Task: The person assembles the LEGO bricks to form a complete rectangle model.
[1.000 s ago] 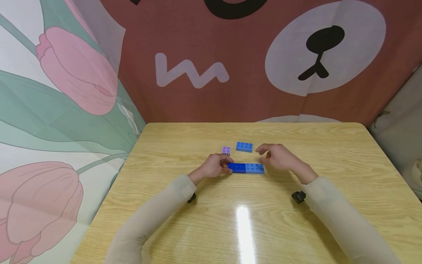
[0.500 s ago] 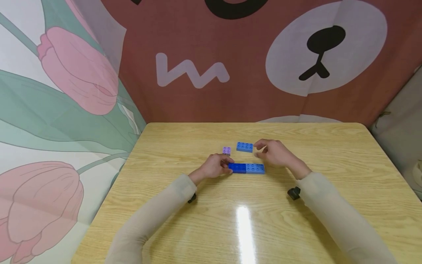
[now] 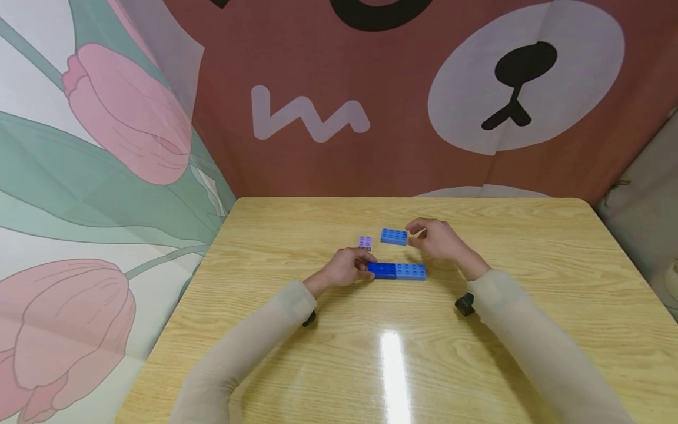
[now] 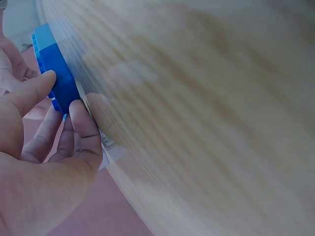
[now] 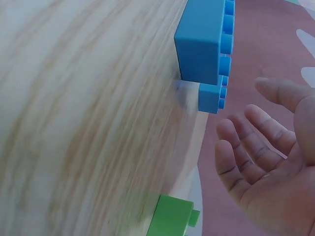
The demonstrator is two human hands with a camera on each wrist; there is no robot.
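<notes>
My left hand [image 3: 344,267] pinches the left end of a dark blue toy building brick [image 3: 382,271], thumb at its near side. A lighter blue brick [image 3: 411,271] sits end to end with it, making one straight row on the table. Behind this row lies a separate blue eight-stud brick [image 3: 394,237]. My right hand [image 3: 438,240] hovers at that brick's right end, fingers loosely bent and nothing between them. The right wrist view shows the fingers spread beside the blue bricks, with a gap to them.
A small purple brick [image 3: 365,242] lies just beyond my left fingers. In the right wrist view a green brick [image 5: 170,216] stands on the table; the head view does not show it. The wooden table [image 3: 296,365] ends at a printed cloth [image 3: 397,159] behind.
My right hand has moved left and away from me, from the right end of the row to the right end of the separate blue brick. The left hand stays put.
</notes>
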